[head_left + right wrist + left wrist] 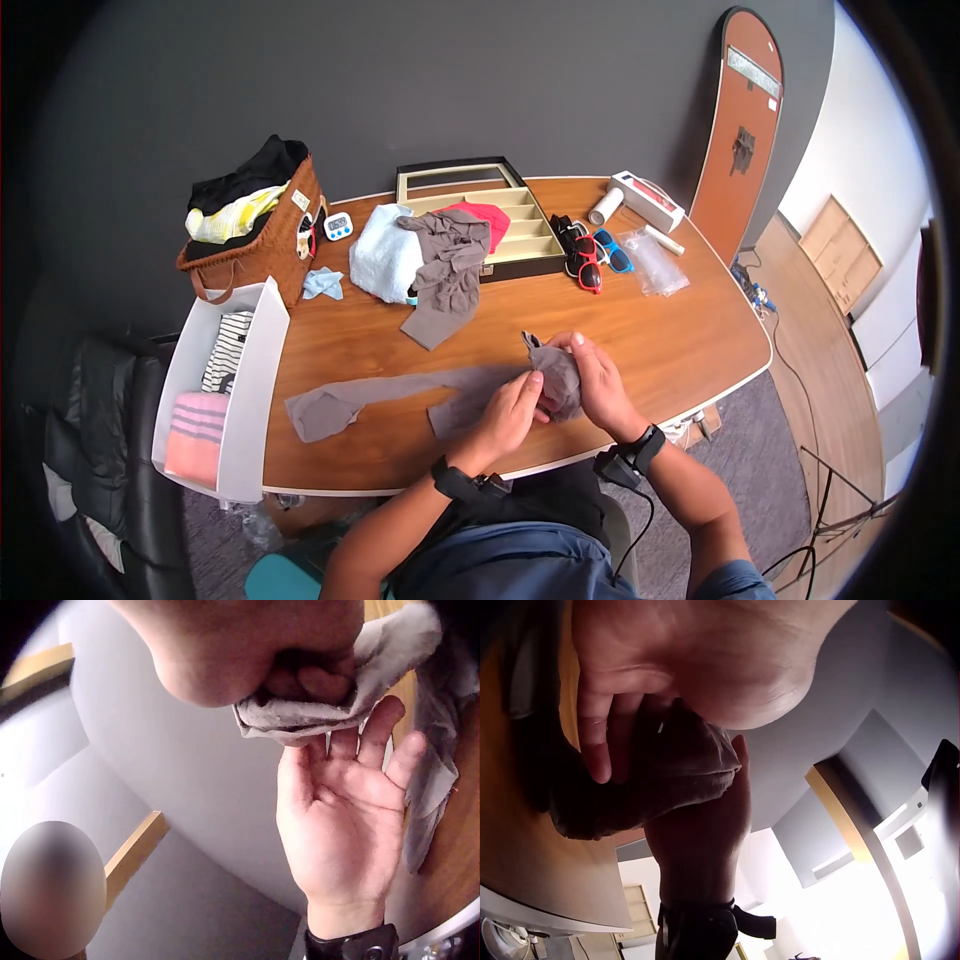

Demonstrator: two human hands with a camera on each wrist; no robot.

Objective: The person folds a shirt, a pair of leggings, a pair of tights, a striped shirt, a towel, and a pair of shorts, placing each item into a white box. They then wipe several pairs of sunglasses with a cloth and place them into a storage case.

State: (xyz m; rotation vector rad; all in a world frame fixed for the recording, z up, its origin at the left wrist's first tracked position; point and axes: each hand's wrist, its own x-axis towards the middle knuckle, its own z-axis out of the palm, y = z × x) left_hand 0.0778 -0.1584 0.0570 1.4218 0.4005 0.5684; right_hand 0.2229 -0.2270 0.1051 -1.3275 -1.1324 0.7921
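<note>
A thin grey-brown garment (470, 385) with long narrow ends lies partly stretched out on the wooden table (640, 345). Its bunched part is lifted between both hands, close over the table's front. My left hand (508, 415) pinches the near edge of the bunch with the thumb on top; in the right wrist view its other fingers (409, 754) are spread below the cloth. My right hand (603, 392) grips the bunch from the other side, and its curled fingers (322, 684) are tucked into the cloth fold (300, 716).
At the back, a compartment box (525, 268) bears another grey-brown cloth (445, 260), a red cloth (490, 222) and a light-blue towel (385, 255). Sunglasses (590, 275) and a plastic bag (655, 268) lie right. A brown basket (265, 255) and white bin (262, 400) hold clothes, left.
</note>
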